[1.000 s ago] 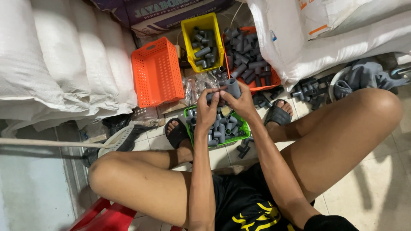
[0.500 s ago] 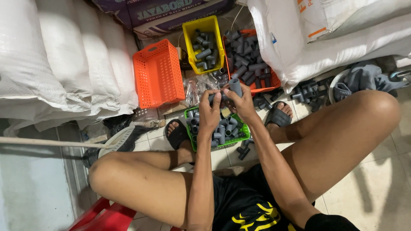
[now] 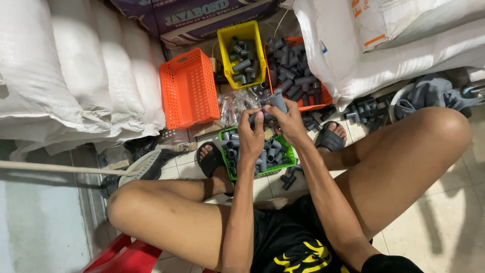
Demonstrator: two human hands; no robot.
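Note:
My left hand [image 3: 251,135] and my right hand [image 3: 289,121] are raised together above a green basket [image 3: 289,154] of grey pipe fittings. Both hands grip grey plastic pipe fittings [image 3: 277,102] that meet between the fingers; one fitting stands up above my right thumb. The join itself is hidden by my fingers. Beyond my hands stand a yellow basket [image 3: 224,55] and a red-orange tray [image 3: 319,101], both filled with several grey fittings.
An empty orange basket [image 3: 188,93] lies on its side at the left, against stacked white sacks [image 3: 76,76]. More sacks [image 3: 394,45] rise at the right. Loose fittings [image 3: 289,180] lie on the tiled floor. A red stool [image 3: 116,255] is under me.
My hands have stayed over the green basket, shifting the fittings slightly between the fingers. The view has barely moved.

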